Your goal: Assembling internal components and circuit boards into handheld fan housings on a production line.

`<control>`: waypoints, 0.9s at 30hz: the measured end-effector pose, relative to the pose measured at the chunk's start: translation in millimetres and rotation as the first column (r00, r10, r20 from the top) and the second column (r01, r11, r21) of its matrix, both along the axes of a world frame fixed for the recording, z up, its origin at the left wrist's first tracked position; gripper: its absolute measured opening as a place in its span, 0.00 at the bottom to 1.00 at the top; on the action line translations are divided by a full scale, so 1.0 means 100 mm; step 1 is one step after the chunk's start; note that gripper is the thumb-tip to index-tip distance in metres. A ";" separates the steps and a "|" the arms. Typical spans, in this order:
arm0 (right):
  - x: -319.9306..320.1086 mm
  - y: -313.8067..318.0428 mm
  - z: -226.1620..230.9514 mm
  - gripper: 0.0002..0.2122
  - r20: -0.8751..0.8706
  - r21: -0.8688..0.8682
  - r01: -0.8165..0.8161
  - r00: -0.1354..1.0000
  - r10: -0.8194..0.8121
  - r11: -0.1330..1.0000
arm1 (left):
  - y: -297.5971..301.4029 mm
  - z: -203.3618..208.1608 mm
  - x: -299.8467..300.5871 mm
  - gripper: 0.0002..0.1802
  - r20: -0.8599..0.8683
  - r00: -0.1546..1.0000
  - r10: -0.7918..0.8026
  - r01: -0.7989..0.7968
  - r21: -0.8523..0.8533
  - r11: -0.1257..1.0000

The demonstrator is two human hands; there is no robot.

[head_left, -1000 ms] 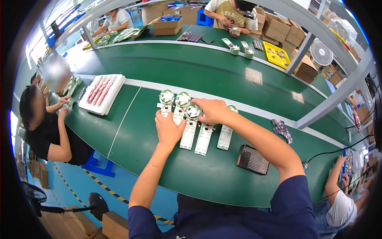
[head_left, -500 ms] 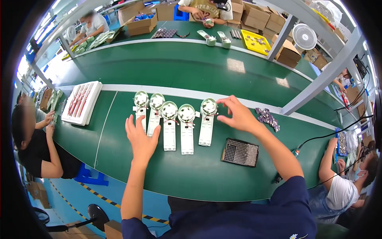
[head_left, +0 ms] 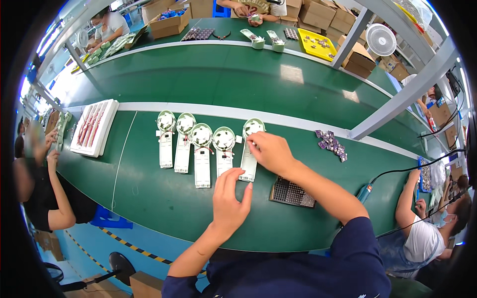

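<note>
Lying near hands [head_left: 273, 153], a black tray [head_left: 282, 189] holds pieces [head_left: 306, 198].

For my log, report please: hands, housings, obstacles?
Right hand at rightmost pale-green housing, grip unclear. Left hand open near its lower end. Four more housings leftward. Black tray nearby, seemingly not blocking.

Bright in here, with white strip lights [head_left: 49, 36] blown out at ten o'clock and pale glare patches [head_left: 291, 73] shining off the green surface [head_left: 198, 74] at one and two. The far rail [head_left: 208, 43] bows toward a black rim; a co-worker's head [head_left: 34, 141] is smeared with blur at nine o'clock.
</note>
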State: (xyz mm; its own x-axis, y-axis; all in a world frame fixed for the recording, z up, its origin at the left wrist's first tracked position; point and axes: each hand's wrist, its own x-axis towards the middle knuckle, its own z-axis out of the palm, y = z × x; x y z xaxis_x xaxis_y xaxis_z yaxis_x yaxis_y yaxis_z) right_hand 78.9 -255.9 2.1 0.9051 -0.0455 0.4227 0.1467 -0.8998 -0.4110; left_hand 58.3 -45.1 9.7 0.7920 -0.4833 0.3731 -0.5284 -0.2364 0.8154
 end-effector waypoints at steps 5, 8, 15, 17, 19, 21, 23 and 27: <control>-0.23 0.00 0.15 0.03 0.040 0.136 0.010 0.999 -0.015 0.991 | 0.04 0.13 -0.01 0.20 -0.195 0.979 0.053 -0.050 0.018 0.999; -0.46 0.14 0.21 0.04 0.081 0.060 -0.039 0.996 0.034 0.997 | 0.15 0.17 -0.08 0.23 -0.496 0.865 -0.077 0.051 -0.066 0.997; -0.97 0.42 0.16 0.04 -0.009 0.180 -0.127 0.991 0.131 0.975 | 0.42 0.24 -0.29 0.28 -0.632 0.771 -0.081 0.141 0.046 0.989; -1.11 0.47 0.21 0.06 -0.042 0.255 -0.225 0.969 0.243 0.940 | 0.42 0.25 -0.35 0.27 -0.634 0.765 -0.110 0.149 0.009 0.989; -1.20 0.50 0.27 0.08 -0.098 0.267 -0.215 0.964 0.248 0.939 | 0.38 0.22 -0.38 0.24 -0.543 0.825 -0.154 0.243 0.096 0.965; -1.35 0.59 0.29 0.09 -0.130 0.265 -0.170 0.969 0.210 0.949 | 0.41 0.18 -0.47 0.24 -0.553 0.810 -0.196 0.287 0.081 0.955; -1.40 0.61 0.16 0.10 -0.041 0.232 -0.155 0.985 0.168 0.960 | 0.39 0.12 -0.45 0.25 -0.475 0.854 -0.214 0.308 0.129 0.943; -1.38 0.69 0.20 0.09 -0.070 0.222 -0.195 0.974 0.215 0.955 | 0.47 -0.06 -0.55 0.23 -0.554 0.819 -0.147 0.172 -0.007 0.985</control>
State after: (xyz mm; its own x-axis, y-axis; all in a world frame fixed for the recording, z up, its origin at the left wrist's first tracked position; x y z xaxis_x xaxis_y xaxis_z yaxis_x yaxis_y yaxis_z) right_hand -59.2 -187.2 22.2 0.9392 0.0655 0.3372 0.2710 -0.7445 -0.6101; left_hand 3.0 1.6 4.1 0.7697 -0.6261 -0.1246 -0.0277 -0.2278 0.9733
